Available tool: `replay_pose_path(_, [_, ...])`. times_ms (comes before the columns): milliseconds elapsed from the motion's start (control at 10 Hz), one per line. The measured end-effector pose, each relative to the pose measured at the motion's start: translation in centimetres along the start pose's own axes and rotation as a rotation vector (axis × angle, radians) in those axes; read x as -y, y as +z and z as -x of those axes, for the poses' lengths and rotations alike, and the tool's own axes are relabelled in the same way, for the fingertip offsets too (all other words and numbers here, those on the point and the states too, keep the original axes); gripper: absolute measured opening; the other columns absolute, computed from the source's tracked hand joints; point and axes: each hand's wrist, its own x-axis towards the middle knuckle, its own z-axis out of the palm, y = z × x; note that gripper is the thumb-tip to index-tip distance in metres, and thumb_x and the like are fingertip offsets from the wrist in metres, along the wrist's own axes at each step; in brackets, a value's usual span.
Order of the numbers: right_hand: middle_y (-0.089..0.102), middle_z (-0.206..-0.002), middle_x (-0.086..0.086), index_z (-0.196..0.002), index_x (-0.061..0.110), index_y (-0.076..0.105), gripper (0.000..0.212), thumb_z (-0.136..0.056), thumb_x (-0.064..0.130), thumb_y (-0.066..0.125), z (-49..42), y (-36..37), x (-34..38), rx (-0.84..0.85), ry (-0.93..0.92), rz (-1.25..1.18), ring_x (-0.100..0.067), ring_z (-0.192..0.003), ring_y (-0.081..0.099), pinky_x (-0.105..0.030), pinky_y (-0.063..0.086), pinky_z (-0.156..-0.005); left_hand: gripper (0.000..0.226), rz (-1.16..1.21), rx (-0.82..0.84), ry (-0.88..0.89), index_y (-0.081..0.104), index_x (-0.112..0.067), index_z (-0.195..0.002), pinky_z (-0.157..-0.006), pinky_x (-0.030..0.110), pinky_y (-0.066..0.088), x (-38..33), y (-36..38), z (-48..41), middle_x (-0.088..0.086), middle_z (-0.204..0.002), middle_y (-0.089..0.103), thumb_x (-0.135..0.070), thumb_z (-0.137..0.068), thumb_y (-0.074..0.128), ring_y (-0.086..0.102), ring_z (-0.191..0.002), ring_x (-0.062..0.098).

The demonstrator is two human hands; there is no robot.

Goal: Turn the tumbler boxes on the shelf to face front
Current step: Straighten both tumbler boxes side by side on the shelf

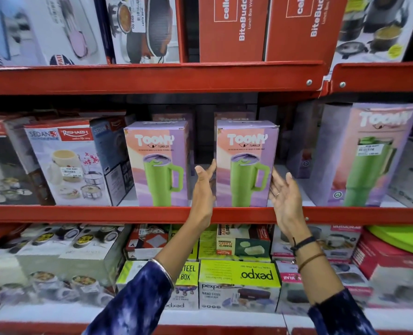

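Three purple Toony tumbler boxes with a green tumbler pictured stand on the middle red shelf (128,213). The left box (158,163) and the middle box (246,163) face front. The right box (364,155) is turned at an angle, its side panel showing on the left. My left hand (204,187) is by the middle box's left edge, fingertips touching it. My right hand (285,197) is at its right edge, fingers spread, palm toward the box. Neither hand clasps the box. More Toony boxes stand dimly behind the front row.
A Rishabh Sedan lunch box carton (67,165) stands left of the tumbler boxes. Red BiteBuddy boxes (234,27) fill the shelf above. Pexpo lunch box cartons (239,284) sit on the shelf below. A grey carton (410,175) is at the far right.
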Motion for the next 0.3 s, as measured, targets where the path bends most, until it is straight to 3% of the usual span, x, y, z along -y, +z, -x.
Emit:
replay_pose_path(100, [0.039, -0.15, -0.002, -0.141, 0.018, 0.037, 0.054, -0.098, 0.046, 0.02, 0.3, 0.3, 0.3, 0.004, -0.011, 0.04, -0.015, -0.136, 0.038, -0.04, 0.023, -0.118, 0.082, -0.021, -0.007, 0.002, 0.04, -0.042, -0.137, -0.116, 0.064, 0.016, -0.3, -0.1, 0.2, 0.003, -0.161, 0.02, -0.079, -0.069, 0.012, 0.016, -0.148, 0.028])
replay_pose_path(200, [0.041, -0.149, -0.003, -0.141, 0.017, 0.037, 0.054, -0.098, 0.045, 0.021, 0.6, 1.1, 0.8, -0.049, -0.051, 0.086, -0.017, -0.135, 0.039, -0.038, 0.027, -0.115, 0.07, -0.05, -0.007, 0.013, 0.037, -0.037, -0.141, -0.116, 0.061, 0.022, -0.4, -0.3, 0.2, 0.002, -0.158, 0.028, -0.069, -0.085, 0.011, 0.024, -0.146, 0.027])
replay_pose_path(300, [0.04, -0.149, 0.002, -0.141, 0.019, 0.04, 0.048, -0.099, 0.04, 0.028, 1.6, 2.6, 1.8, -0.244, -0.285, 0.25, -0.005, -0.135, 0.036, -0.015, 0.027, -0.108, 0.065, -0.137, -0.062, 0.184, 0.037, -0.03, -0.142, -0.117, 0.053, 0.026, -1.3, -0.8, 0.6, -0.006, -0.151, 0.036, -0.064, -0.089, 0.02, 0.031, -0.142, 0.017])
